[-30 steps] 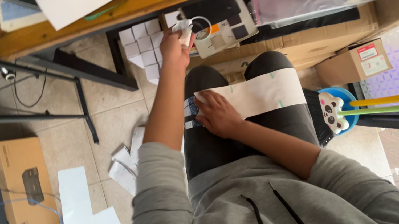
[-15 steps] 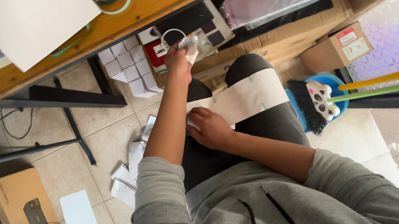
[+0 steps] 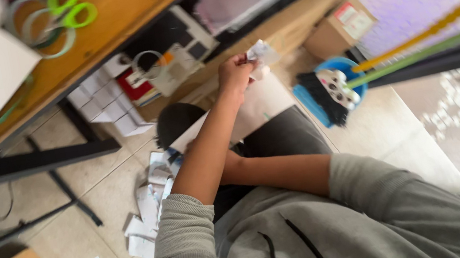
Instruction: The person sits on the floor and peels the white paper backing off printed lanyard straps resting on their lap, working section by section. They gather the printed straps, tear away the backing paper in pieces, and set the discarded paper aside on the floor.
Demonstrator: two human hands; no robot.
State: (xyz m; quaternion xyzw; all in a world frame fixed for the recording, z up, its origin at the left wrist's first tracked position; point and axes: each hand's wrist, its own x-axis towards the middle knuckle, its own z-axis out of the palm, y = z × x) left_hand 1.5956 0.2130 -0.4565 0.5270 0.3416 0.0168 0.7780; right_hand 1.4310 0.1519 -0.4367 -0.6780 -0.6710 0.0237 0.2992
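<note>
Pinching a crumpled white paper scrap point(image 3: 260, 55) in my left hand point(image 3: 235, 73), I am seeing it sticking out rightward, while my right hand is probably hiding behind that forearm, grip unreadable.

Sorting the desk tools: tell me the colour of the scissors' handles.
Bright green, on the scissors on the wooden desk; head view.

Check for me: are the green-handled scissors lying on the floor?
No, the green-handled scissors lie on the wooden desk, above the tiled floor.
</note>
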